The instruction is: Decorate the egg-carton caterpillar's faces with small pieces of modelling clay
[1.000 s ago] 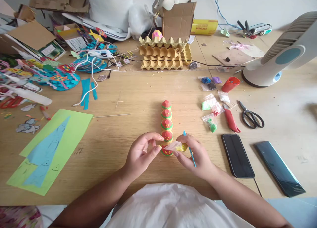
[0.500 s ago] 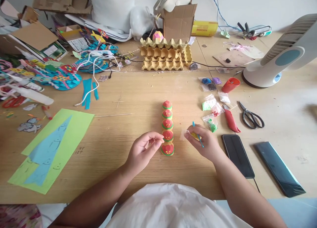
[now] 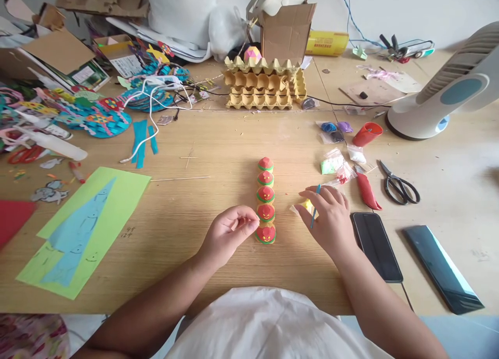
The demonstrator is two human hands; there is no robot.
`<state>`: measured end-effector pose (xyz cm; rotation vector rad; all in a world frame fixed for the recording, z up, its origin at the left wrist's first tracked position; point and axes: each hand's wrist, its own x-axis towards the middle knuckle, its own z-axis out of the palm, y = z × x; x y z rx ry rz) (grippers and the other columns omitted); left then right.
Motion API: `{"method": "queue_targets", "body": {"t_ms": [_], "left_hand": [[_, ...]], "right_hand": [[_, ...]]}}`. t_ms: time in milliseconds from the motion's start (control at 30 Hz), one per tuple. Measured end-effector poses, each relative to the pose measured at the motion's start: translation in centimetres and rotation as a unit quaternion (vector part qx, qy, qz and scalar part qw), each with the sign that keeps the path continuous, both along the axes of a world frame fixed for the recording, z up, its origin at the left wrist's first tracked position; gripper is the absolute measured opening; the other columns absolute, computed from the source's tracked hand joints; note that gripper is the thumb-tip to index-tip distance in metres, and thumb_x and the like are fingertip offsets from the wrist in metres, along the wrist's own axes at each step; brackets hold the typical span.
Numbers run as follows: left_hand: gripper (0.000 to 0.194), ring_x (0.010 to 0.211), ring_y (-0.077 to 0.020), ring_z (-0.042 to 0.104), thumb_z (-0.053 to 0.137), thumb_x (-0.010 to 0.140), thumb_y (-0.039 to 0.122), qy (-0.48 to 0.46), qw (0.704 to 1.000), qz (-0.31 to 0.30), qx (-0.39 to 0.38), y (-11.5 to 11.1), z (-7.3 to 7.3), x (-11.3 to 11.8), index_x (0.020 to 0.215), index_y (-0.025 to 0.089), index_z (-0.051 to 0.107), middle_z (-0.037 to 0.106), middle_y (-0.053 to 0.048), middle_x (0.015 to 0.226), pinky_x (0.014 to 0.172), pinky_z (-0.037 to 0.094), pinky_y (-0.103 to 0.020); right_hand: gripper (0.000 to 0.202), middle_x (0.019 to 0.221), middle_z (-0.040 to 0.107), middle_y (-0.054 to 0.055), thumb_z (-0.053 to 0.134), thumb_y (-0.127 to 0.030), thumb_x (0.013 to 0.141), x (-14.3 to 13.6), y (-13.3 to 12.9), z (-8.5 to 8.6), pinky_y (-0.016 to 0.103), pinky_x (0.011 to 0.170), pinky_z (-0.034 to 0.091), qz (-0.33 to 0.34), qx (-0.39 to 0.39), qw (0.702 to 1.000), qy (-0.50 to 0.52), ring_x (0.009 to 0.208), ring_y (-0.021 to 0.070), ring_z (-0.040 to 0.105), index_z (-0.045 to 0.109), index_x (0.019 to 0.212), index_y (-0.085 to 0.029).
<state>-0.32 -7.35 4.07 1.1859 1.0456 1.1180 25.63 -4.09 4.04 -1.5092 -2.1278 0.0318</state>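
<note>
A strip of several egg-carton cups (image 3: 265,194), coated in red and green clay, runs up the middle of the table. Yellow smiling faces mark the nearer ones. Close against its left side, my left hand (image 3: 230,233) is closed in a pinch; whatever its fingertips hold is too small to make out. My right hand (image 3: 329,218), over to the right of the strip, has a thin blue clay tool (image 3: 316,205) tucked between thumb and fingers. Below those fingers lies a small clear bag of yellow clay (image 3: 307,206), partly hidden by the hand.
Bags of clay (image 3: 333,162), a red cup (image 3: 367,134), a red-handled cutter (image 3: 368,191), scissors (image 3: 398,184) and a phone (image 3: 376,247) sit right. Green paper (image 3: 113,197) with blue cutouts lies left. Egg cartons (image 3: 259,88) and a fan (image 3: 436,99) stand behind.
My right hand has spread its fingers and shifted slightly right, uncovering the yellow clay bag; the blue tool stays with it. My left hand keeps its pinch. The view has shifted slightly.
</note>
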Motion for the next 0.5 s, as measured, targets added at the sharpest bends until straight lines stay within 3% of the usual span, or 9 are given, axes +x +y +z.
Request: {"method": "queue_targets", "body": {"t_ms": [133, 200, 500], "left_hand": [[0.021, 0.083, -0.0158, 0.060, 0.074, 0.091, 0.040, -0.019, 0.999, -0.018, -0.029, -0.1, -0.3, 0.0, 0.090, 0.019, 0.074, 0.069, -0.004, 0.087, 0.075, 0.049, -0.027], [0.021, 0.086, -0.0167, 0.062, 0.074, 0.092, 0.040, -0.028, 0.998, -0.021, -0.052, -0.2, -0.3, 0.1, 0.092, 0.019, 0.075, 0.071, -0.005, 0.091, 0.079, 0.050, -0.028], [0.028, 0.087, -0.0191, 0.065, 0.067, 0.096, 0.045, -0.048, 0.988, -0.099, -0.108, -0.8, 0.3, 0.7, 0.095, 0.018, 0.076, 0.074, -0.008, 0.092, 0.079, 0.051, -0.032]], "right_hand": [[0.018, 0.109, 0.072, 0.009, 0.067, -0.023, 0.096, -2.0, -1.6, 1.3, 0.046, 0.090, 0.048, 0.164, -0.028, 0.974, 0.154, 0.101, 0.0270, 0.065, 0.065, 0.114, -0.025], [0.022, 0.108, 0.071, 0.009, 0.067, -0.019, 0.095, -2.8, -2.4, 1.4, 0.045, 0.087, 0.049, 0.209, -0.031, 0.957, 0.198, 0.098, 0.0259, 0.066, 0.064, 0.116, -0.025], [0.022, 0.104, 0.071, 0.009, 0.064, -0.019, 0.097, -3.8, -3.4, 1.4, 0.043, 0.082, 0.053, 0.236, -0.031, 0.936, 0.261, 0.091, 0.0238, 0.067, 0.065, 0.117, -0.025]]}}
